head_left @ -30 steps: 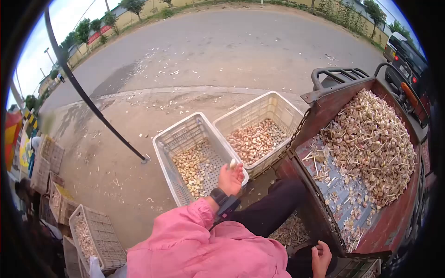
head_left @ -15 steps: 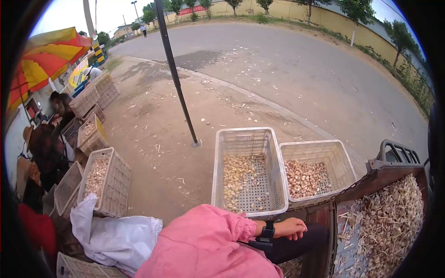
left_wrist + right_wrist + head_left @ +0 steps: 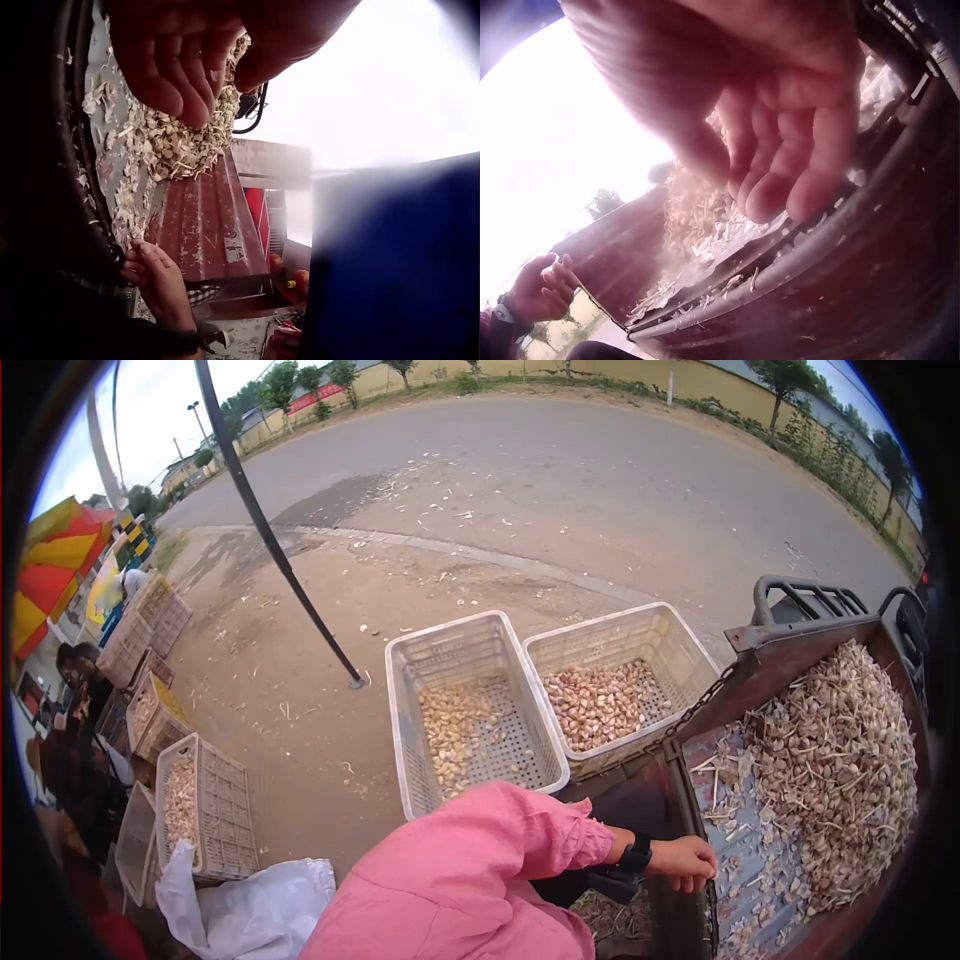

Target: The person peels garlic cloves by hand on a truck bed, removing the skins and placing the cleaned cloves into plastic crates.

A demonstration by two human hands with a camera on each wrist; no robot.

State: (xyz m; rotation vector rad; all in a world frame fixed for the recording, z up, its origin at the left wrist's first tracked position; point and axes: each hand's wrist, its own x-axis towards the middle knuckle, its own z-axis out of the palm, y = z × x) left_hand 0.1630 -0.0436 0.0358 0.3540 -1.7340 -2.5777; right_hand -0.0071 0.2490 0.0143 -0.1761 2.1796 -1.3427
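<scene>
The left hand (image 3: 682,860) hangs over the near edge of the cart bed (image 3: 690,790), fingers loosely bent, thumb apart from them, with nothing visible in its grasp. The right hand (image 3: 769,112) hangs near the bed's rim, fingers side by side and loosely bent. The garlic heap (image 3: 840,770) lies toward the bed's far edge. Yellowish cloves (image 3: 450,725) lie along one crate's (image 3: 394,710) left edge; pinkish cloves (image 3: 595,705) occupy the crate beside it (image 3: 692,645).
</scene>
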